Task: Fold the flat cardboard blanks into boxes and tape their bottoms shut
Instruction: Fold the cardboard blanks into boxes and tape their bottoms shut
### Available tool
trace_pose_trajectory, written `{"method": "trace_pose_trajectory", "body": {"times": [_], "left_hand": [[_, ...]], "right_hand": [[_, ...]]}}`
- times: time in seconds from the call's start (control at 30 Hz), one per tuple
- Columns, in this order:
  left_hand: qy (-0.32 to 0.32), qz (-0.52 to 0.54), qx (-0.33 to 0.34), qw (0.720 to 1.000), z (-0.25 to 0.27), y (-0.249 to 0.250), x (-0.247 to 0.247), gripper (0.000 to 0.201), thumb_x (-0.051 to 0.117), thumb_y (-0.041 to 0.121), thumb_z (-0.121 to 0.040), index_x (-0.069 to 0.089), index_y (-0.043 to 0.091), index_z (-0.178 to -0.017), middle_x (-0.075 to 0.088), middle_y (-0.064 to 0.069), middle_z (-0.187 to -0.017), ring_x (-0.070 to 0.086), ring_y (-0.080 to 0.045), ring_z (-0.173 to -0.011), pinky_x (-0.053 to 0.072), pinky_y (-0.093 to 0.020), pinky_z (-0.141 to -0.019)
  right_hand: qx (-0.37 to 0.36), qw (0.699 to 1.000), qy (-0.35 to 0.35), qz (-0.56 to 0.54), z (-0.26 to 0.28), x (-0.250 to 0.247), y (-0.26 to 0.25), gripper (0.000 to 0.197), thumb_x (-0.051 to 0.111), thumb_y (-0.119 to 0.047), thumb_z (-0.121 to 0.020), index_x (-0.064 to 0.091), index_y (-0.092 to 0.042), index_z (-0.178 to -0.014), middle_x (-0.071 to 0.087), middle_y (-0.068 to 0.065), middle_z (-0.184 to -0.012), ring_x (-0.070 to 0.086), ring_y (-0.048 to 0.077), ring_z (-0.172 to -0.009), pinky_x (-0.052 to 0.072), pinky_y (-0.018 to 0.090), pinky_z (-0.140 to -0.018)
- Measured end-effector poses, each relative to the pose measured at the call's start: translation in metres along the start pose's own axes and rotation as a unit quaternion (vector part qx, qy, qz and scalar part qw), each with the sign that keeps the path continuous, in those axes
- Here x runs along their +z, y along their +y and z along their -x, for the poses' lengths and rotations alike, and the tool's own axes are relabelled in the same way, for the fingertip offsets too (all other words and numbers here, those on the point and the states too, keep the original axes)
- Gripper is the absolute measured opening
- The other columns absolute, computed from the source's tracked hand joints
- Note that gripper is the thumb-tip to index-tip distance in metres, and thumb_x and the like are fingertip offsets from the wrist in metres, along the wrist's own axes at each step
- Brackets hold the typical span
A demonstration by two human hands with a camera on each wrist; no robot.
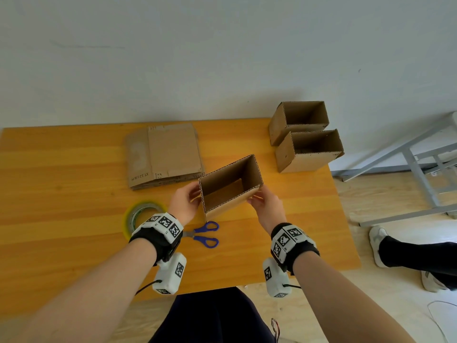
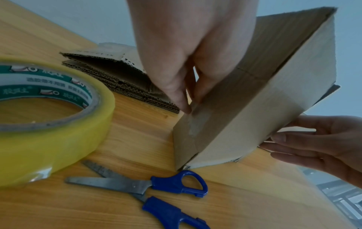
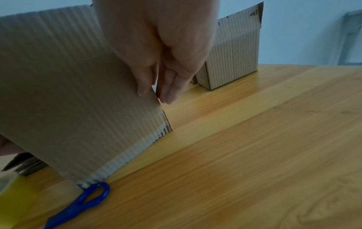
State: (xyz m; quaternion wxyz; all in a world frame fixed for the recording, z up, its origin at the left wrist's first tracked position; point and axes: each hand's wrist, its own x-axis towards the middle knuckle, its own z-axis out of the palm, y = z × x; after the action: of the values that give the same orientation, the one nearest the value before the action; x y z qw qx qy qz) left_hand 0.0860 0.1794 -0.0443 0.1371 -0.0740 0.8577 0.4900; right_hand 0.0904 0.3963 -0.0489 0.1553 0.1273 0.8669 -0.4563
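Third box (image 1: 231,186), tilted on one lower corner at table (image 1: 74,184) centre, its taped bottom facing the person. Left hand (image 1: 184,203) and right hand (image 1: 268,207) pinch its side walls. Likely next: stand it beside the finished boxes (image 1: 305,136) at 2 o'clock. All three show nothing inside; blanks (image 1: 164,155) at 11 o'clock.

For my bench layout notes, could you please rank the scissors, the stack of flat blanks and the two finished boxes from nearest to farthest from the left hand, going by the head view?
From the left hand:
1. Scissors, just below it, toward the person.
2. Stack of flat blanks, behind it, toward the wall.
3. Finished boxes, at the far right corner.
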Motion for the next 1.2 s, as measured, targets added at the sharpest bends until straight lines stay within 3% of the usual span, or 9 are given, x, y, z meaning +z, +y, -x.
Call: {"method": "trace_pose_trajectory", "body": {"times": [0.13, 0.3, 0.4, 0.5, 0.6, 0.73, 0.9, 1.03, 1.2], "left_hand": [[0.012, 0.000, -0.015, 1.000, -0.001, -0.001, -0.001, 0.045, 0.047, -0.016, -0.085, 0.058, 0.007, -0.122, 0.065, -0.011, -0.114, 0.060, -0.022, -0.107, 0.046, -0.026, -0.089], [0.051, 0.027, -0.061, 0.997, 0.000, 0.003, -0.003, 0.040, 0.050, -0.009, -0.088, 0.055, 0.011, -0.123, 0.061, -0.003, -0.107, 0.058, -0.013, -0.091, 0.048, -0.026, -0.080], [0.054, 0.082, -0.083, 0.992, 0.000, 0.008, -0.006, 0.031, 0.049, 0.000, -0.093, 0.054, 0.009, -0.123, 0.060, -0.005, -0.104, 0.061, -0.023, -0.098, 0.054, -0.040, -0.083], [0.032, 0.159, -0.112, 0.980, 0.002, 0.016, -0.008, 0.029, 0.043, 0.009, -0.098, 0.051, 0.008, -0.126, 0.060, -0.010, -0.113, 0.060, -0.023, -0.098, 0.053, -0.037, -0.081], [0.006, 0.200, -0.147, 0.969, 0.003, 0.021, -0.010, 0.032, 0.040, 0.022, -0.100, 0.051, 0.014, -0.129, 0.059, -0.010, -0.121, 0.058, -0.025, -0.107, 0.052, -0.039, -0.085], [-0.031, 0.255, -0.177, 0.950, 0.001, 0.022, -0.012, 0.040, 0.037, 0.035, -0.100, 0.044, 0.026, -0.138, 0.055, -0.003, -0.127, 0.052, -0.023, -0.118, 0.050, -0.031, -0.078], [-0.056, 0.288, -0.184, 0.938, 0.001, 0.016, -0.016, 0.039, 0.038, 0.043, -0.098, 0.047, 0.025, -0.131, 0.052, -0.005, -0.132, 0.049, -0.026, -0.123, 0.042, -0.046, -0.101], [-0.074, 0.303, -0.196, 0.930, 0.005, 0.015, -0.020, 0.037, 0.038, 0.045, -0.097, 0.050, 0.029, -0.128, 0.051, -0.003, -0.134, 0.048, -0.026, -0.122, 0.042, -0.042, -0.094], [-0.085, 0.307, -0.217, 0.923, 0.006, 0.014, -0.023, 0.026, 0.042, 0.048, -0.096, 0.052, 0.033, -0.114, 0.055, -0.002, -0.130, 0.053, -0.024, -0.117, 0.040, -0.048, -0.103]], "right_hand": [[-0.001, 1.000, 0.001, -0.003, 0.002, 0.002, 0.001, 0.028, 0.055, -0.013, -0.093, 0.055, -0.012, -0.121, 0.065, 0.006, -0.118, 0.061, 0.021, -0.108, 0.051, 0.029, -0.086], [-0.006, 1.000, 0.005, -0.001, 0.004, 0.000, 0.006, 0.025, 0.051, -0.011, -0.095, 0.058, -0.013, -0.120, 0.066, 0.004, -0.115, 0.061, 0.020, -0.105, 0.049, 0.028, -0.083], [0.013, 1.000, 0.008, -0.006, 0.005, -0.001, 0.008, 0.024, 0.044, -0.007, -0.097, 0.060, -0.011, -0.114, 0.066, 0.006, -0.109, 0.062, 0.023, -0.100, 0.051, 0.031, -0.080], [0.059, 0.995, 0.001, -0.078, 0.005, -0.002, 0.008, 0.025, 0.040, -0.006, -0.097, 0.062, -0.012, -0.108, 0.066, 0.008, -0.104, 0.063, 0.028, -0.102, 0.053, 0.043, -0.090], [0.088, 0.982, -0.010, -0.167, 0.007, -0.004, -0.002, 0.028, 0.039, -0.017, -0.101, 0.058, -0.009, -0.119, 0.064, 0.007, -0.111, 0.060, 0.024, -0.110, 0.050, 0.035, -0.093], [0.098, 0.966, -0.025, -0.238, 0.013, -0.007, -0.018, 0.032, 0.035, -0.034, -0.102, 0.052, -0.018, -0.123, 0.061, 0.006, -0.114, 0.058, 0.020, -0.107, 0.048, 0.034, -0.093], [0.101, 0.961, -0.026, -0.257, 0.016, -0.005, -0.025, 0.046, 0.031, -0.042, -0.101, 0.047, -0.013, -0.134, 0.056, 0.000, -0.114, 0.050, 0.015, -0.115, 0.040, 0.039, -0.107], [0.109, 0.953, -0.034, -0.282, 0.015, -0.002, -0.028, 0.047, 0.035, -0.044, -0.100, 0.047, -0.014, -0.134, 0.058, 0.001, -0.116, 0.051, 0.015, -0.115, 0.042, 0.037, -0.105], [0.112, 0.951, -0.063, -0.282, 0.013, 0.000, -0.026, 0.051, 0.035, -0.048, -0.098, 0.044, -0.017, -0.138, 0.057, 0.003, -0.127, 0.051, 0.016, -0.121, 0.042, 0.038, -0.105]]}}
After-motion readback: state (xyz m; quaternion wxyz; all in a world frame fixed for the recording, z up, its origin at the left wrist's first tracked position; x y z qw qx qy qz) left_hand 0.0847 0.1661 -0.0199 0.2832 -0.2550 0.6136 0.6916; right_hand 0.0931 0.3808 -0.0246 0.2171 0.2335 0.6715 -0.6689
